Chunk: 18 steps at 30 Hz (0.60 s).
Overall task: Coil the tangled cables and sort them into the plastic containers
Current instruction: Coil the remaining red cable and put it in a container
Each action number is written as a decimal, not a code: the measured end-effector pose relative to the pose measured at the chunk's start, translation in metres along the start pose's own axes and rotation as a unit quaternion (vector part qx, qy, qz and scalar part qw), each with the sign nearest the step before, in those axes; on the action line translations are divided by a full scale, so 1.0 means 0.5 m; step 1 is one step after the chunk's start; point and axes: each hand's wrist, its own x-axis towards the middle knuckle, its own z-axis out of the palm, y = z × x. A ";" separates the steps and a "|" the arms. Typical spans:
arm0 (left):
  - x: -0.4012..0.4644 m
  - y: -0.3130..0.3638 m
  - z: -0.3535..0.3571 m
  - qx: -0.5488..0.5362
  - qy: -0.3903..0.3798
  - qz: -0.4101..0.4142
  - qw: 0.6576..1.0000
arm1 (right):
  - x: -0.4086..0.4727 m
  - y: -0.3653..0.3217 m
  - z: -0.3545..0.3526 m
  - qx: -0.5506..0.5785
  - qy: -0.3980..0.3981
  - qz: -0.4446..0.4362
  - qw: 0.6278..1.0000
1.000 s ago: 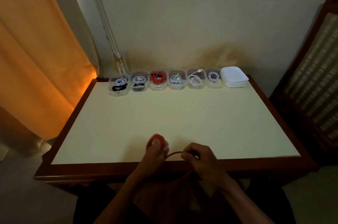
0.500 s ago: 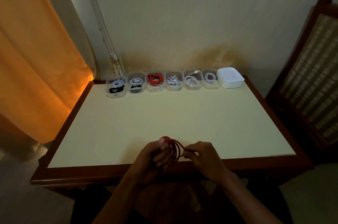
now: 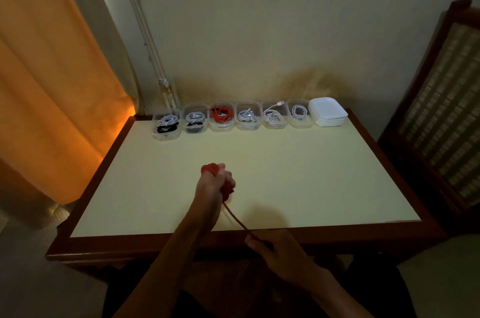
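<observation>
The left hand grips a bundle of red cable in a closed fist above the table, toward its near edge. From the fist a free strand runs down and to the right, its long axis slanting toward the near edge, where the right hand pinches it between fingertips. The right hand is thus nearer the loose end, likely to feed the next loop. Six plastic containers of coiled cables line the far edge, a stack of white lids at the far right corner. An orange curtain hangs left; a wooden chair stands right.
</observation>
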 end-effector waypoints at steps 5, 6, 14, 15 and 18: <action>-0.043 -0.048 -0.029 0.214 -0.273 -0.049 0.937 | 0.026 -0.048 -0.054 0.102 0.123 0.015 0.987; -0.050 -0.048 -0.028 0.177 -0.317 -0.093 0.927 | 0.033 -0.054 -0.068 0.123 0.133 0.017 0.983; -0.070 -0.037 -0.005 0.059 -0.390 -0.173 0.902 | 0.052 -0.063 -0.097 0.228 0.128 0.066 0.963; -0.070 -0.035 -0.005 0.055 -0.391 -0.169 0.903 | 0.054 -0.061 -0.098 0.239 0.126 0.076 0.960; -0.071 -0.027 -0.003 0.064 -0.403 -0.155 0.900 | 0.058 -0.053 -0.100 0.257 0.134 0.095 0.952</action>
